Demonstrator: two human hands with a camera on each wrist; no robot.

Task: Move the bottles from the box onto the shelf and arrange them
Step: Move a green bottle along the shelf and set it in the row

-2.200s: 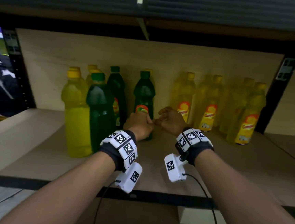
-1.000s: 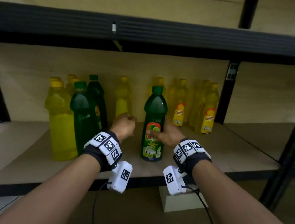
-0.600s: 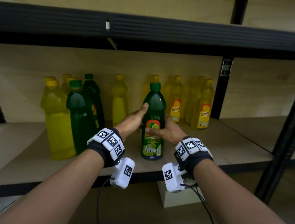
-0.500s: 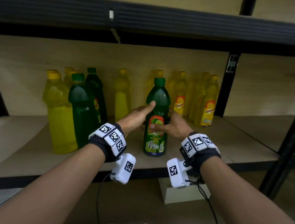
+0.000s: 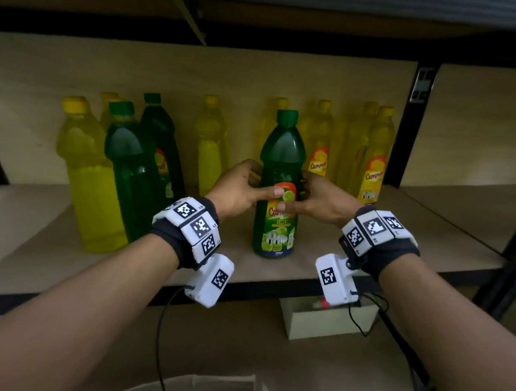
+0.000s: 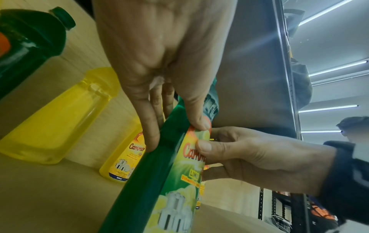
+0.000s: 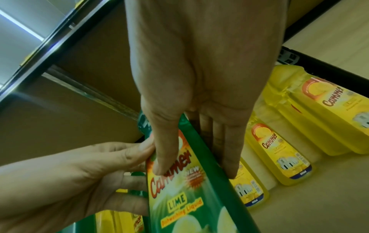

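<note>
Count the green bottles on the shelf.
3. One green bottle stands in the middle, held between both hands; two more stand at the left, one behind the other. Others may be hidden.

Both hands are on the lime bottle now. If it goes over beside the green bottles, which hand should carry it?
Left, probably. The left hand already grips the lime bottle on the side facing the green bottles, so it need not cross over. The right hand is farther away.
</note>
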